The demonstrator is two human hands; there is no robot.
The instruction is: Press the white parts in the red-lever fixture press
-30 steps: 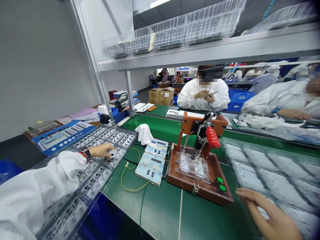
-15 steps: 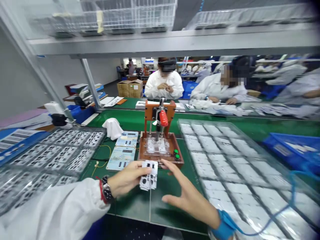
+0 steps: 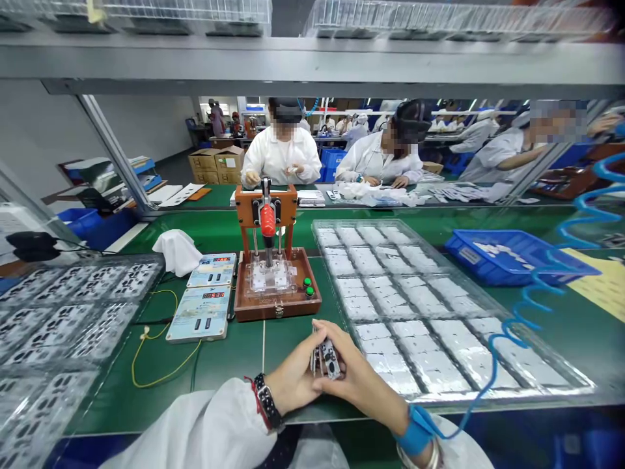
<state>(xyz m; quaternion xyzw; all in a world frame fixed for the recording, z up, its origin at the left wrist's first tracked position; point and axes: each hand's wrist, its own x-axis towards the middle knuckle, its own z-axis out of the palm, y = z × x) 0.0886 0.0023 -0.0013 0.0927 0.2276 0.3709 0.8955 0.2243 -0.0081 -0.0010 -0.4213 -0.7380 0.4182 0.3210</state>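
Note:
Low over the front of the green bench, my left hand point(image 3: 294, 376) and my right hand point(image 3: 362, 379) are closed together around a few small white circuit boards point(image 3: 331, 359). The boards stand on edge between my palms, and black parts show on the one facing right. My fingers partly hide them, so I cannot tell how many there are. Just beyond my hands is a toggle press fixture point(image 3: 276, 306) with a red handle point(image 3: 267, 221), two green buttons point(image 3: 308, 286) and a clear plate. My hands do not touch it.
To the right lies a clear tray point(image 3: 420, 397) of white pieces, with a blue bin point(image 3: 488, 267) behind it and a coiled blue cord point(image 3: 493, 365) running to my wrist. Two digital meters point(image 3: 201, 312) and a tray of boards point(image 3: 73, 306) are leftward. Co-workers sit across.
My right hand, open and apart before, has closed on the boards beside my left. Both hands and the boards sit lower and further right in view, and the view has turned right.

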